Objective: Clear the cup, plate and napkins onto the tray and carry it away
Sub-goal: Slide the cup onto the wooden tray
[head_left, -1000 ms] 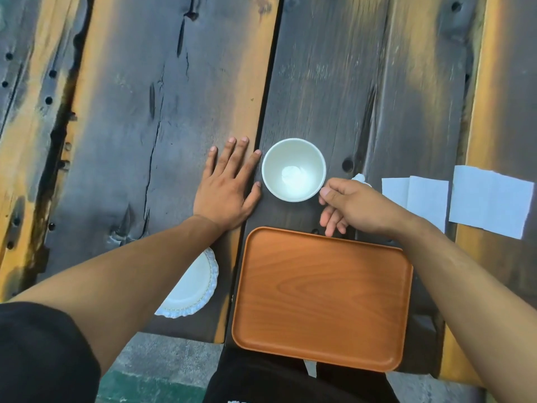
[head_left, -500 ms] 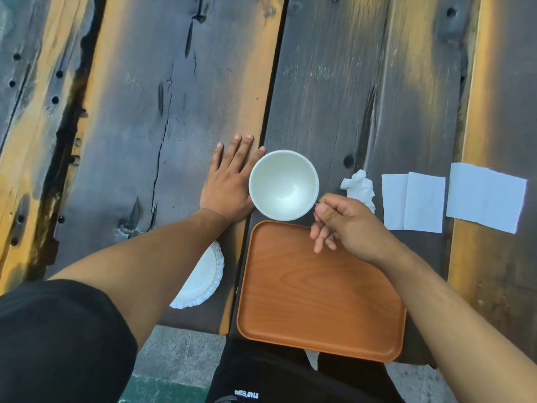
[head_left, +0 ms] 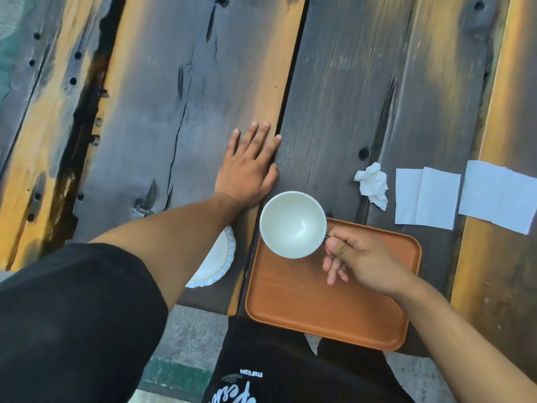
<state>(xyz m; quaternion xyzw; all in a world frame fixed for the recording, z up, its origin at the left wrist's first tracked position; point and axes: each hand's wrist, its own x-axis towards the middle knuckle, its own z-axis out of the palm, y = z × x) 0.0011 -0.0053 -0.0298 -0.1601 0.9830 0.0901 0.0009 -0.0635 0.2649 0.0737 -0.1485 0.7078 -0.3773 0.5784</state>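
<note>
A: Hands?
B: Right hand (head_left: 360, 257) pinches the cup (head_left: 293, 224) by its handle over the tray's (head_left: 319, 309) 11 o'clock corner; left hand (head_left: 247, 170) lies spread flat on the table (head_left: 348, 82).
A: Progress?
B: Early. The tray looks bare. The plate (head_left: 215, 261) waits at its 9 o'clock, the crumpled napkin (head_left: 373, 181) and flat napkins (head_left: 427, 196) at 1 o'clock.

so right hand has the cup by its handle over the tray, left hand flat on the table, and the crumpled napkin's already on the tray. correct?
Not quite. The head view shows the crumpled napkin lying on the table, past the tray's far edge, beside the two flat napkins. The rest holds: the right hand holds the cup by its handle over the tray, and the left hand lies flat on the table.
</note>
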